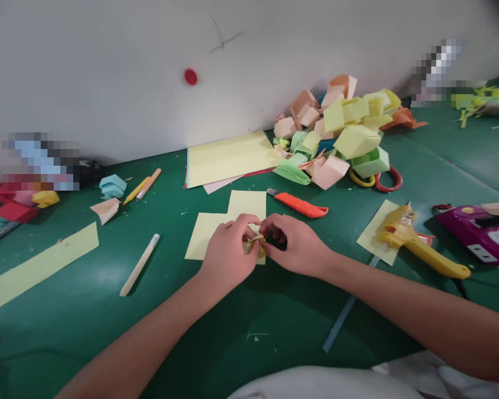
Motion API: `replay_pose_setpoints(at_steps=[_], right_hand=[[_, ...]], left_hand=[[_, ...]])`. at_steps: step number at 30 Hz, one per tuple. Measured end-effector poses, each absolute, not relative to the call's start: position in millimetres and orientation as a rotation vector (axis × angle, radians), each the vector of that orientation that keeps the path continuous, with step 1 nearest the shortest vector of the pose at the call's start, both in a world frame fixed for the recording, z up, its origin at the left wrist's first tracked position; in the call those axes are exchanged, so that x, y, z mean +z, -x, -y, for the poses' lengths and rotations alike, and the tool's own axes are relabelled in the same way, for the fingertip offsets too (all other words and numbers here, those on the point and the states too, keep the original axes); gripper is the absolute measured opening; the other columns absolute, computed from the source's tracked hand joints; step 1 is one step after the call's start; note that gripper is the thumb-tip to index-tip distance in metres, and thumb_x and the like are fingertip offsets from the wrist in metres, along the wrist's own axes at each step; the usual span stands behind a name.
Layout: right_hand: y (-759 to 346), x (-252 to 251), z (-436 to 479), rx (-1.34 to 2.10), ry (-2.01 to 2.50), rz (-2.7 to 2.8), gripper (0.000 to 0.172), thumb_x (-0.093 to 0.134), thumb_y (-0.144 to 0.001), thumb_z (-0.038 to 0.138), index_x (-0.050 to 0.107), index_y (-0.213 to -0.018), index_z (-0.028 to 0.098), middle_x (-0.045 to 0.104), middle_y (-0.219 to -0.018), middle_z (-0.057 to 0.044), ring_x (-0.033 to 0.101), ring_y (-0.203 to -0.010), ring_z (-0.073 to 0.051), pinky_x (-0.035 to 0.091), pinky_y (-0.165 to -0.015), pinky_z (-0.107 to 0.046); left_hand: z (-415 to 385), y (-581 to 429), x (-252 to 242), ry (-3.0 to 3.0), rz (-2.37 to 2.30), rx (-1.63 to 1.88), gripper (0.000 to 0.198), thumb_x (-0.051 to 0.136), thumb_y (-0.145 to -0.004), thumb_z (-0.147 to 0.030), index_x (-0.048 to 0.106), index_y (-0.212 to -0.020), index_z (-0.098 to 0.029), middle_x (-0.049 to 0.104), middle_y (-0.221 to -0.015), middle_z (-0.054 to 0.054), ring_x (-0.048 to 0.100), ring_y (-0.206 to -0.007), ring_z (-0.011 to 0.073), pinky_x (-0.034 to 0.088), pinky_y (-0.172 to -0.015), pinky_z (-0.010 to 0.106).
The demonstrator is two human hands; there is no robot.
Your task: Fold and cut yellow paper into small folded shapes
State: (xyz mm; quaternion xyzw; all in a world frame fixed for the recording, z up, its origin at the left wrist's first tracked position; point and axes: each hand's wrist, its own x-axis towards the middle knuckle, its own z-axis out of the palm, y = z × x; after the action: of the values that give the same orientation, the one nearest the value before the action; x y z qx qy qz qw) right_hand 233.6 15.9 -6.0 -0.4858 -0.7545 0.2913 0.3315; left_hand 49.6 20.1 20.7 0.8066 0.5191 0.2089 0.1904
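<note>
My left hand [228, 252] and my right hand [293, 244] meet at the middle of the green table [108, 332]. Both pinch a small folded piece of yellow paper [255, 242] between their fingertips. The hands rest over yellow paper sheets [245, 206] lying flat on the table. An orange utility knife [297, 203] lies just beyond my right hand.
A pile of folded pink, yellow and green paper boxes [341, 136] sits at the back right, with scissors [385, 180] beside it. A yellow glue gun [416, 241] and a purple device [480, 233] lie right. A glue stick [140, 265], pencils [143, 185] and a yellow strip [41, 266] lie left.
</note>
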Motion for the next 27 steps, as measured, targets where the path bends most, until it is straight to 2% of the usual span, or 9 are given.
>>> replay_pose_setpoints(at_steps=[3, 10, 16, 20, 22, 24, 27], right_hand=[[-233.6, -3.4, -14.6, 0.745, 1.273, 2.015, 0.014, 0.065, -0.078, 0.018, 0.059, -0.090, 0.021, 0.065, -0.079, -0.002, 0.055, -0.072, -0.018, 0.042, -0.061, -0.030], [-233.3, -2.2, -12.9, 0.728, 1.312, 2.010, 0.011, 0.065, -0.076, 0.018, 0.058, -0.084, 0.021, 0.065, -0.079, -0.002, 0.056, -0.075, -0.019, 0.041, -0.062, -0.030], [-231.7, -7.2, -15.5, 0.693, 1.340, 1.999, 0.012, 0.064, -0.077, 0.012, 0.056, -0.078, 0.021, 0.062, -0.078, -0.001, 0.054, -0.075, -0.017, 0.039, -0.062, -0.028], [-232.7, -6.6, -17.2, 0.657, 1.329, 1.995, 0.016, 0.064, -0.077, 0.013, 0.050, -0.073, 0.021, 0.057, -0.073, 0.000, 0.051, -0.070, -0.016, 0.035, -0.058, -0.027], [-234.1, -6.2, -18.5, 0.642, 1.326, 1.984, 0.017, 0.062, -0.077, 0.014, 0.047, -0.072, 0.021, 0.056, -0.072, 0.001, 0.050, -0.068, -0.015, 0.033, -0.057, -0.027], [-235.8, -6.5, -20.1, 0.631, 1.330, 1.966, 0.018, 0.061, -0.078, 0.015, 0.045, -0.071, 0.021, 0.055, -0.071, 0.001, 0.049, -0.066, -0.014, 0.033, -0.056, -0.027], [-238.1, -7.9, -22.4, 0.628, 1.338, 1.941, 0.019, 0.060, -0.079, 0.016, 0.043, -0.070, 0.021, 0.054, -0.070, 0.001, 0.048, -0.064, -0.014, 0.032, -0.055, -0.027]], left_hand=[[-18.0, -50.4, 20.6, -2.320, -1.391, 0.643, 0.032, 0.061, -0.084, -0.010, 0.052, -0.109, -0.027, 0.072, -0.080, -0.004, 0.067, -0.083, 0.0205, 0.049, -0.079, 0.033], [-18.1, -49.5, 19.8, -2.253, -1.397, 0.675, 0.037, 0.063, -0.085, -0.013, 0.045, -0.116, -0.025, 0.069, -0.078, -0.004, 0.066, -0.076, 0.0188, 0.048, -0.072, 0.031], [-18.5, -50.1, 17.4, -2.240, -1.378, 0.686, 0.037, 0.063, -0.085, -0.012, 0.048, -0.115, -0.026, 0.069, -0.078, -0.005, 0.066, -0.080, 0.0182, 0.047, -0.074, 0.030], [-18.2, -48.4, 18.6, -2.179, -1.369, 0.701, 0.031, 0.063, -0.087, -0.022, 0.050, -0.115, -0.026, 0.070, -0.089, -0.002, 0.066, -0.085, 0.0176, 0.048, -0.072, 0.028], [-18.0, -47.0, 20.1, -2.160, -1.401, 0.671, 0.024, 0.063, -0.087, -0.029, 0.054, -0.109, -0.024, 0.070, -0.091, -0.001, 0.065, -0.082, 0.0175, 0.047, -0.067, 0.027], [-18.3, -46.0, 21.0, -2.172, -1.440, 0.577, 0.014, 0.062, -0.088, -0.034, 0.057, -0.093, -0.022, 0.069, -0.085, 0.000, 0.062, -0.074, 0.0170, 0.043, -0.060, 0.026], [-19.9, -45.5, 20.5, -2.168, -1.448, 0.453, 0.023, 0.058, -0.090, -0.038, 0.058, -0.074, -0.021, 0.066, -0.072, -0.001, 0.055, -0.061, 0.0148, 0.036, -0.053, 0.027]])
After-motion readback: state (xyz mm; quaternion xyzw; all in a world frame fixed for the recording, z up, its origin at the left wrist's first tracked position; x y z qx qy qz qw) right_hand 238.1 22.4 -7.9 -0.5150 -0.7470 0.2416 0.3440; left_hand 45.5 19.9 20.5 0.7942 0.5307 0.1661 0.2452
